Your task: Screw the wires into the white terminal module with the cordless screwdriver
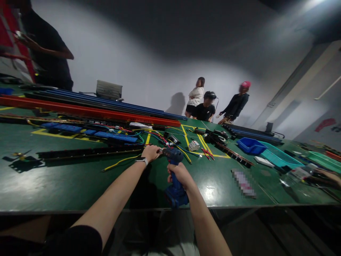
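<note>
A green table (87,188) with a glossy top stretches across the view, marked with yellow tape (222,155). Above its near edge, the right hand (181,174) is wrapped firmly around the grip of a blue drill (173,193), which stands roughly upright with its nose toward the left. The left hand (151,153), a watch (143,160) on its wrist, is partly curled at the drill's nose; whether it pinches anything cannot be told.

Beyond the hands lie tangled wires (183,150), a small white block (194,145) and long red rails (80,109) running off leftward. To the right sit a blue tray (250,146), a teal basket (281,156) and a clear bottle (298,175).

Behind the table, a grey chair (109,89) stands before a pale wall (128,46), unevenly lit. A person in black (48,49) stands at far left; three more people (196,95) are near the wall, right of centre.
</note>
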